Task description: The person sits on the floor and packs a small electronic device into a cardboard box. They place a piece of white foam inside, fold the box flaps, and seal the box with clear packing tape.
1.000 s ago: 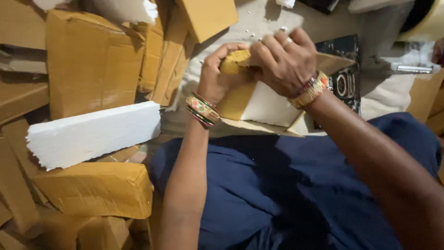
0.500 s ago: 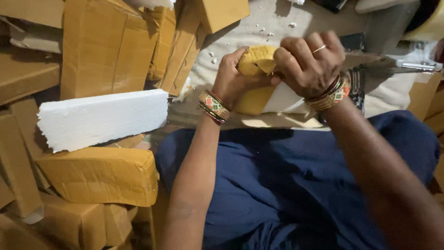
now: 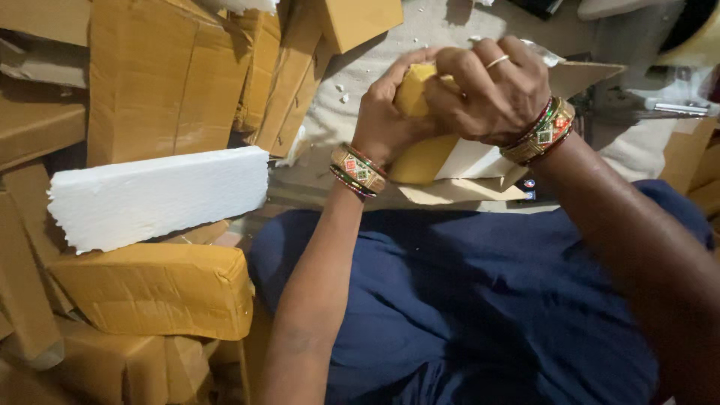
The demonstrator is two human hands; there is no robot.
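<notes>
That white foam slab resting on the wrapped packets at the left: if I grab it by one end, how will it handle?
The foam slab is probably very light for its bulk and fairly stiff. Its ragged lower edge suggests it crumbles or snaps if bent. It lies loose on the wrapped packet, so a push would likely slide it off.

A packing workshop: brown taped parcels [image 3: 154, 289] are piled on the floor beside stacked flat cardboard sheets [image 3: 161, 79] and a white foam slab [image 3: 157, 196].
</notes>
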